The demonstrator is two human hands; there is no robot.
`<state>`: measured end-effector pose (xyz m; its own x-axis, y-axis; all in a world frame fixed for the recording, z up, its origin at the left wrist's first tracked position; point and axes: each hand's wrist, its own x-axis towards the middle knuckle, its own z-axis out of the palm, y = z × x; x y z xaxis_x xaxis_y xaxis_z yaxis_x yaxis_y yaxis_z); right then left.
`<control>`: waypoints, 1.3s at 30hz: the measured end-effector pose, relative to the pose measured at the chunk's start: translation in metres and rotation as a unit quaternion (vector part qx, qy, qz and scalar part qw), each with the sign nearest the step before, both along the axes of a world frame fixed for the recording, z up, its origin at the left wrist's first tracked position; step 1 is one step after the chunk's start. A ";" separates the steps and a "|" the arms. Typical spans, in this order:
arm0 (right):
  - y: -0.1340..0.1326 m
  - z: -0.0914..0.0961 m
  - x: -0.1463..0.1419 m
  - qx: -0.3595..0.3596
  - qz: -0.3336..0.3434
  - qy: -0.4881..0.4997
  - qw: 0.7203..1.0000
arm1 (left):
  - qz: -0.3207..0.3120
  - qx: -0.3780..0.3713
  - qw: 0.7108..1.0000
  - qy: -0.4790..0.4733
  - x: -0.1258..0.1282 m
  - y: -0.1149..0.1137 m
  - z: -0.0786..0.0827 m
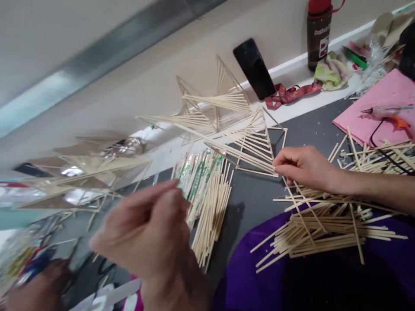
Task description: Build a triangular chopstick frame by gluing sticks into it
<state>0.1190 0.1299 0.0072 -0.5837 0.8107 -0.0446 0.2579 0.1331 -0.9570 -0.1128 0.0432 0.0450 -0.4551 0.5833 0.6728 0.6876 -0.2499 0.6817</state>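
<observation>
A model of thin wooden sticks, joined into fanned triangles, stands on the dark table against the wall. At its near right corner my right hand is closed, thumb and fingers pinching the stick frame. Closer to the camera, my left hand is raised with its fingers drawn into a pinch, slightly blurred; anything between the fingertips is hidden. Behind that hand lie loose sticks beside a clear plastic packet of sticks with green print. Another heap of sticks rests on purple cloth below my right forearm.
A glue gun lies on pink paper, its black cord crossing sticks. A phone leans on the wall near a red lanyard and a bottle. Another stick model and another person's hand are at left.
</observation>
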 end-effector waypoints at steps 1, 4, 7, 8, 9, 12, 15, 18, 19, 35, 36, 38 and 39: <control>0.002 -0.003 -0.003 0.001 -0.007 0.006 1.000 | -0.004 0.030 0.999 -0.029 -0.007 0.013 0.000; 0.007 -0.012 -0.009 0.017 -0.025 0.010 0.999 | -0.069 -0.029 0.993 -0.087 -0.024 0.046 -0.001; 0.010 -0.020 -0.007 0.047 -0.025 -0.013 0.998 | -0.131 -0.099 0.976 -0.140 -0.035 0.064 -0.007; 0.011 -0.022 -0.006 0.058 -0.022 -0.023 0.998 | -0.140 -0.111 0.971 -0.157 -0.037 0.067 -0.009; 0.013 -0.024 -0.005 0.069 -0.019 -0.032 0.997 | -0.143 -0.116 0.968 -0.171 -0.038 0.070 -0.011; 0.018 -0.027 -0.002 0.104 -0.011 -0.054 0.993 | -0.144 -0.114 0.964 -0.194 -0.038 0.075 -0.016; 0.022 -0.031 -0.002 0.133 0.000 -0.074 0.988 | -0.139 -0.123 0.962 -0.199 -0.037 0.078 -0.020; 0.025 -0.034 -0.004 0.141 0.007 -0.099 0.985 | -0.134 -0.141 0.961 -0.197 -0.037 0.079 -0.023; 0.026 -0.035 -0.004 0.141 0.008 -0.107 0.984 | -0.135 -0.143 0.961 -0.197 -0.037 0.079 -0.024; 0.028 -0.044 -0.005 0.122 0.021 -0.119 0.985 | -0.122 -0.141 0.961 -0.206 -0.034 0.083 -0.028; 0.029 -0.045 -0.005 0.122 0.022 -0.117 0.985 | -0.120 -0.145 0.961 -0.203 -0.034 0.083 -0.028; 0.029 -0.046 -0.005 0.119 0.026 -0.116 0.986 | -0.113 -0.154 0.962 -0.193 -0.035 0.082 -0.028; 0.029 -0.046 -0.005 0.118 0.027 -0.115 0.986 | -0.109 -0.159 0.964 -0.185 -0.035 0.082 -0.028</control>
<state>0.1139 0.1591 -0.0392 -0.6226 0.7825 0.0056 0.4510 0.3646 -0.8147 -0.1479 0.1252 0.0171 -0.4732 0.8417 0.2599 0.3369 -0.0997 0.9363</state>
